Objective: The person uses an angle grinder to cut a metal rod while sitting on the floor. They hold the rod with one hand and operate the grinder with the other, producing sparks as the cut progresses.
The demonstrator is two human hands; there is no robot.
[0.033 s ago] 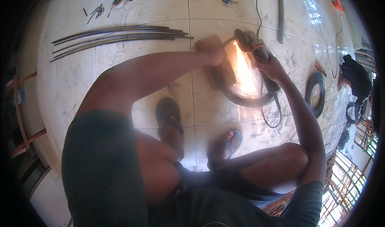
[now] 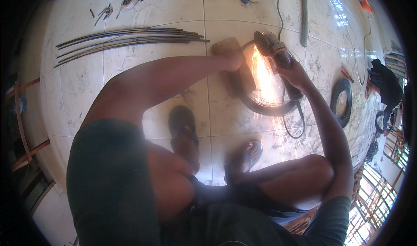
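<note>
Grey-and-black angle grinder (image 2: 274, 48), prob. heavy & stiff w/ brittle disc (image 2: 260, 42), is nr floor tile's (image 2: 228, 28) far edge, R hand (image 2: 296, 74) wrapped round its body, where I'd grip; L hand's (image 2: 233, 61) fingers I can't make out.

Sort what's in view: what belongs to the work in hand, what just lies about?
In use: angle grinder in the right hand; black ring under the sparks.
Apparently lying about: metal rods; tape measure; red-handled tool; black coil at right.
</note>
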